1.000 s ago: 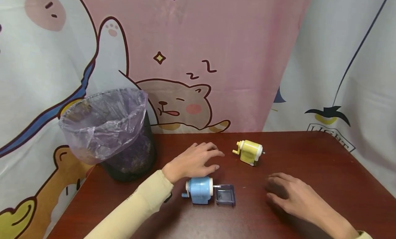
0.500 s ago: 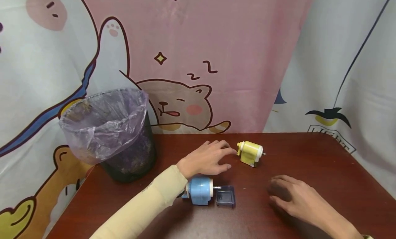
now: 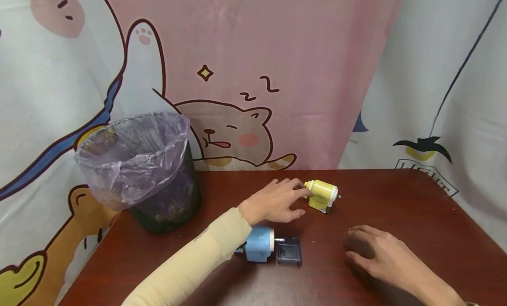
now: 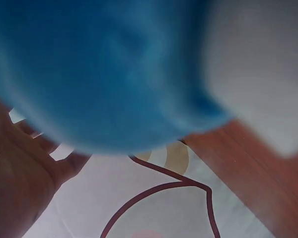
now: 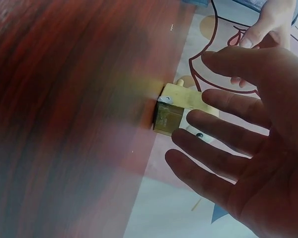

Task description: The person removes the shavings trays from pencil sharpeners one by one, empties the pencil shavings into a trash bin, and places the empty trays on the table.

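Left hand [image 3: 274, 202] at yellow sharpener [image 3: 322, 192]
Its fingers loose, contact unclear; right hand [image 3: 378, 254] relaxed, grasping nothing.

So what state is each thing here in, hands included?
Yellow crank pencil sharpener, standing upright
Blue crank pencil sharpener, upright, partly behind the sleeve
Small see-through tray, open side up
Mesh wastebasket, upright
Purple bin liner, folded over its rim
Left hand, fingers at the yellow sharpener, contact unclear
Right hand, fingers extended, holding nothing
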Tool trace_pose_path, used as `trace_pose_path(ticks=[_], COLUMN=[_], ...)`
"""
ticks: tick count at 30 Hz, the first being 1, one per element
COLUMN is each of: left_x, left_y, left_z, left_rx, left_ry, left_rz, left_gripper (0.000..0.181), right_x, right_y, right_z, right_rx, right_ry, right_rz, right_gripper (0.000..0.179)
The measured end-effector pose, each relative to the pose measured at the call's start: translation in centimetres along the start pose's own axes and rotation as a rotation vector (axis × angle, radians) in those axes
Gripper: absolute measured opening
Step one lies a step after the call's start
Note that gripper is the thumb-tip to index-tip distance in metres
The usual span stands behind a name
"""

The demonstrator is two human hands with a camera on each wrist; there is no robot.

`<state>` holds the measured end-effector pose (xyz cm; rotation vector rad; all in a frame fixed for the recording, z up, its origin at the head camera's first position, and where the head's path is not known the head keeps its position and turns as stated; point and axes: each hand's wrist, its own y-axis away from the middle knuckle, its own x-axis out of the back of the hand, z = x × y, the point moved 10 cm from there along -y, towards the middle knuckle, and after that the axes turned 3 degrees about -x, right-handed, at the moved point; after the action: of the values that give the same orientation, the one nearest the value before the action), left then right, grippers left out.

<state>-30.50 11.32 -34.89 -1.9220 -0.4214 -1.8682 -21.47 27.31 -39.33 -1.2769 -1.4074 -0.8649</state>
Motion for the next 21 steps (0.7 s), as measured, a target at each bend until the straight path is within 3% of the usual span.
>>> trace_pose_path(ticks=[9,17,21], left_x=[0.9,3.1,3.5], left_y=[0.1,-1.5,-2.6], left_z=[-0.5,-0.3,0.3], left_rx=[0.021,0.013,-0.009], left_ry=[-0.009,-0.004,-0.016], left_rz=[-0.025,0.0,0.012], left_gripper=[0.052,0.05,0.048], right_x=[0.4,0.1,0.6], right_y=[0.3,0.3,0.5], right_z=[-0.4,0.1,-0.2], right_rx=[0.019,-0.002,0.039], right_ry=[0.006,0.001,0.024], right_rz=[0.038,0.008,0.065], right_gripper=[0.038,0.039,0.038])
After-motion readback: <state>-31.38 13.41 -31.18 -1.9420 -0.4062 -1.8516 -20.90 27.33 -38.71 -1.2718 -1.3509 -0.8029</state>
